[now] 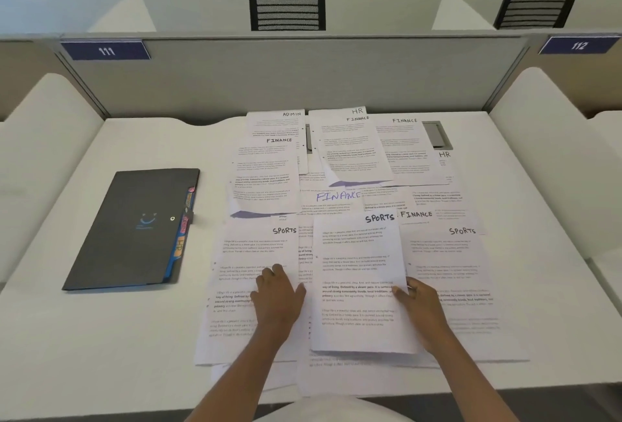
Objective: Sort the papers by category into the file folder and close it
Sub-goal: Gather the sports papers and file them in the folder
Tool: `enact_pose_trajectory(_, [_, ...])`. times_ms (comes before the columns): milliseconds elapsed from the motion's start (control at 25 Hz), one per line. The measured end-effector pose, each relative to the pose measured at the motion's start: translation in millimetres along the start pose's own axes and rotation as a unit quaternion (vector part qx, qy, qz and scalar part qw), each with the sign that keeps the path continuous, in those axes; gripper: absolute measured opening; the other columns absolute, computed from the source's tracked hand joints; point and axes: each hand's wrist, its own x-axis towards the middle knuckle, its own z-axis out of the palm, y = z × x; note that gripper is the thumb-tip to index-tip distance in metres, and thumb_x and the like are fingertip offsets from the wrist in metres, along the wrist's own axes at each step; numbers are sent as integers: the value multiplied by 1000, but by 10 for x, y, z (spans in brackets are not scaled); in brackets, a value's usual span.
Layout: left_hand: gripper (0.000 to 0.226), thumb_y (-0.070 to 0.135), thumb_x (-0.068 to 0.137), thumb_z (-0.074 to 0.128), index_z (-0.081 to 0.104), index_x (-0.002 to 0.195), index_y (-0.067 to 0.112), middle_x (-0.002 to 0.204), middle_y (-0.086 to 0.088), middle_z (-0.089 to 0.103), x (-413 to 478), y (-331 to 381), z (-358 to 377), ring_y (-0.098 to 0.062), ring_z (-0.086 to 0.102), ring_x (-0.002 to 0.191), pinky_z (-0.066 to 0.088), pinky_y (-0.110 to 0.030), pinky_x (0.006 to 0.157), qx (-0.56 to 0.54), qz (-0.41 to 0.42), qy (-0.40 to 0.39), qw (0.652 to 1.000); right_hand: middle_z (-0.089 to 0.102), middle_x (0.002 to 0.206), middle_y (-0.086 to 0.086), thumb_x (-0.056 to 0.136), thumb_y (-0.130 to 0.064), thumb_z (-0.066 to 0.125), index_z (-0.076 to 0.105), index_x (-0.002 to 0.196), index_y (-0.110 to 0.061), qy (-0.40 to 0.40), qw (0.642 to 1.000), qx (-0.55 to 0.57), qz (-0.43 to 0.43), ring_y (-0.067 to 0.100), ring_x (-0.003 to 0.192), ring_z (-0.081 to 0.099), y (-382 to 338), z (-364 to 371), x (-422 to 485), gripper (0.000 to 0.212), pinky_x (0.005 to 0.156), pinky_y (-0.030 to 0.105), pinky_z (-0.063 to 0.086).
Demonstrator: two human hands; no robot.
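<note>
Sheet (360, 287) in right hand (422, 305), left hand (277, 293) flat

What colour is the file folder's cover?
The file folder is dark grey with a blue logo, head view.

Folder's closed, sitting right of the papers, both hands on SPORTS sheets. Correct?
Not quite. In the head view the file folder lies closed to the left of the papers, not the right. The rest holds: the left hand rests on the left SPORTS sheet and the right hand pinches the edge of the middle SPORTS sheet.
</note>
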Motion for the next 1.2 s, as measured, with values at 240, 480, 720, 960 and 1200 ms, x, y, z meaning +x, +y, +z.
enact_pose_trajectory(240, [25,30,100,50,59,113,11,116,-7,59,-3,2,-81,-27,58,109,53,-45,92,-12,33,-1,999,79,107,-5,99,-13,64,74,116,-17,-7,1000,-2,0,14,96,76,-27,43,22,19,90,40,62])
enact_pose_trajectory(480, [19,28,102,45,56,93,17,92,2,59,-117,268,-253,-20,62,84,58,-40,74,-17,55,61,996,79,106,-3,99,-9,64,73,116,-14,-28,999,-1,17,14,91,77,-83,163,93,20,83,35,64])
enact_pose_trajectory(720, [17,28,101,44,53,93,17,98,-3,64,-273,1009,-210,-25,66,89,49,-36,72,-17,130,13,991,79,109,1,98,-10,64,73,119,-13,-47,999,-27,8,17,92,77,-92,203,118,22,86,43,63])
enact_pose_trajectory(960, [8,21,98,49,49,93,15,109,-12,67,-252,1571,103,-34,66,100,41,-35,73,13,158,-88,983,72,100,21,88,-40,68,68,103,-7,-62,996,-70,-7,32,81,72,129,172,259,36,81,45,62])
enact_pose_trajectory(1200, [8,18,97,52,55,92,12,104,-13,68,-213,1819,238,-34,68,95,48,-35,72,18,152,-112,982,78,91,8,96,-4,57,71,94,-4,-73,994,-80,6,31,94,72,-44,147,156,14,85,39,60])
